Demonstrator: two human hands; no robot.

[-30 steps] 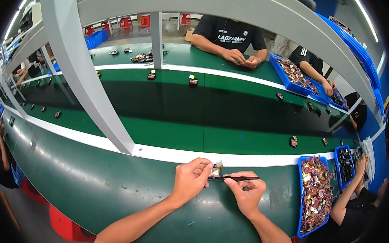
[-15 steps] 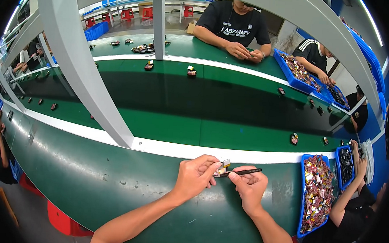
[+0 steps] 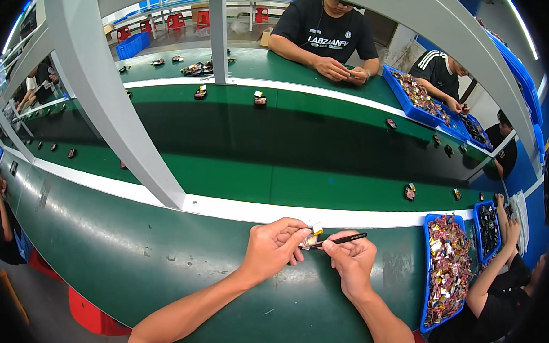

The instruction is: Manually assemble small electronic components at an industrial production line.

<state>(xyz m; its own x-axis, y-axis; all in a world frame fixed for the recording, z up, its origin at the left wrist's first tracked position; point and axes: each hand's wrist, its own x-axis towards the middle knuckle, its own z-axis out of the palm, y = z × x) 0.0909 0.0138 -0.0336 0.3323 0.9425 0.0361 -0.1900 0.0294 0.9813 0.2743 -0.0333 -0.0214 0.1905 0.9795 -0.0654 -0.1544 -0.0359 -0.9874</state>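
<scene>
Over the near green table, my left hand [image 3: 275, 247] pinches a small electronic part [image 3: 312, 238] with a silver-and-yellow piece sticking up from it. Fingers hide most of this part. My right hand [image 3: 352, 262] closes around slim black tweezers [image 3: 348, 239], held like a pen. Their tip reaches the part beside my left fingertips; whether it grips anything there is too small to tell.
On my right stands a blue tray [image 3: 427, 272] full of small wired parts, beside a smaller blue tray [image 3: 477, 227] of black pieces. A conveyor belt [image 3: 236, 182] carries scattered assemblies beyond a white rail [image 3: 235, 210]. A grey post [image 3: 114, 95] rises left. Co-workers sit opposite and at right.
The view has shifted slightly. The tweezers tilt a little more steeply at the part, while both hands stay nearly in place. Pieces on the far belt sit slightly farther left.
</scene>
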